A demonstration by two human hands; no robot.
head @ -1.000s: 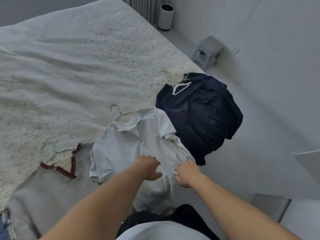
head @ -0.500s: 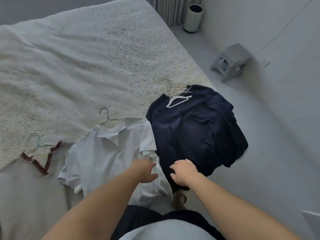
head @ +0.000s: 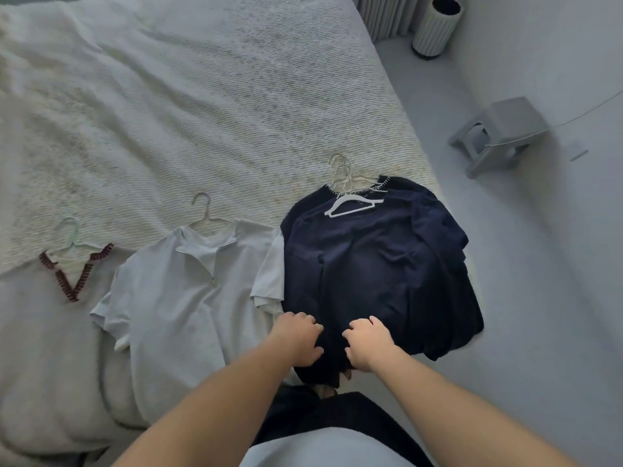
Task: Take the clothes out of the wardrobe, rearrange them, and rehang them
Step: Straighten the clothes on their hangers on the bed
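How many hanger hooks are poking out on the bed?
5 that I can see: a pale green hook on the left, one metal hook above the white shirt, and three bunched hooks above the navy pile. More may hide there.

Matt navy cloth shirt (head: 371,264), rough woven bedspread (head: 202,112)

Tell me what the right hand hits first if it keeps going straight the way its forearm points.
The right hand points up and left, already at the lower hem of the navy clothes pile. Going straight on, it would likely slide over that dark fabric, near the left hand. Depth is hard to judge.
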